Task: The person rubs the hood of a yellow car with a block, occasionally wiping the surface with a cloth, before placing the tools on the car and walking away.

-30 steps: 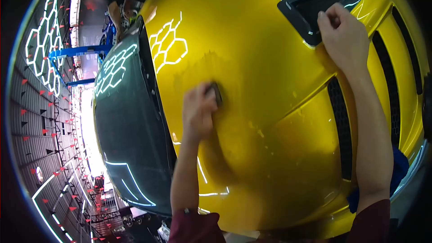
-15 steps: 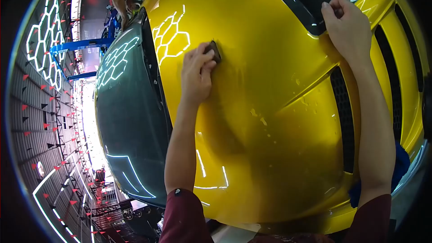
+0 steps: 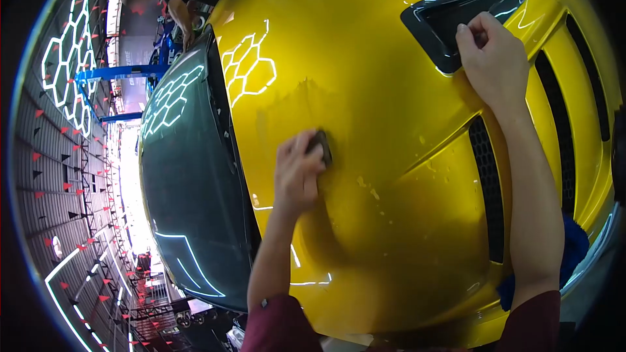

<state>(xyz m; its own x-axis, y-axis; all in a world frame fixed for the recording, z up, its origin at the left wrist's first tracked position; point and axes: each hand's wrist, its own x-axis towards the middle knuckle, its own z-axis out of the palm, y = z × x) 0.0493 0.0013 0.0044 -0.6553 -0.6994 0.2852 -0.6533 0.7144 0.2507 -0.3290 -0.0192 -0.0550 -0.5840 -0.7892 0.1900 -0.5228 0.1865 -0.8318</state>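
My left hand [image 3: 297,173] is closed around a small dark pad [image 3: 319,147], slightly blurred, against the glossy yellow car hood [image 3: 391,234]. A faint jagged-edged patch marks the paint above that hand. Farther right, my right hand [image 3: 493,58] is raised over the lower right part of a black vent scoop [image 3: 450,16] set in the hood. Its fingers are curled in with the thumb against them. Whatever they may pinch is hidden. Small wet-looking spots [image 3: 367,187] lie on the paint between my arms.
The dark windshield [image 3: 195,182] borders the hood on the left. Black slotted grilles [image 3: 488,189] run down the right side. A blue cloth [image 3: 574,248] shows beside my right forearm. At the upper left, another person's arm [image 3: 179,14] reaches near the car's far side, by a blue post frame [image 3: 124,73].
My left hand has drawn the dark pad down across the hood toward me. My right hand stays by the scoop, fingers still curled. The view has shifted slightly.
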